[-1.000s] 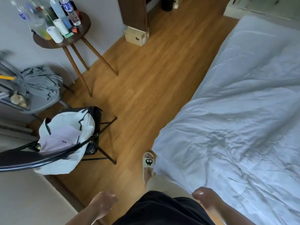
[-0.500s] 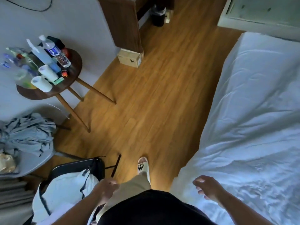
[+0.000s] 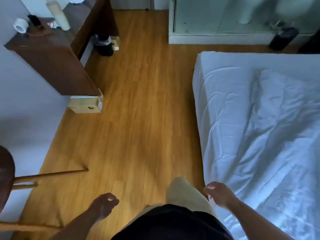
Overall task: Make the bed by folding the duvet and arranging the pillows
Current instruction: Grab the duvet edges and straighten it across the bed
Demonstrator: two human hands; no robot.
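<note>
Since half a second ago the view has advanced along the bed (image 3: 204,108); its foot corner now shows. White duvet (image 3: 259,129) lies rumpled across it. Next: gripping a duvet edge. Right hand (image 3: 219,194), fingers loosely curled and empty, hangs just beside it; left hand (image 3: 103,204) likewise empty.

I see a white duvet (image 3: 259,118) of soft matt cloth, heavily creased. The floor (image 3: 138,118) is warm wood-look plank with a slight sheen. The desk (image 3: 57,63) shows dark brown wood, smooth. A cardboard box (image 3: 85,105) looks matt.
</note>
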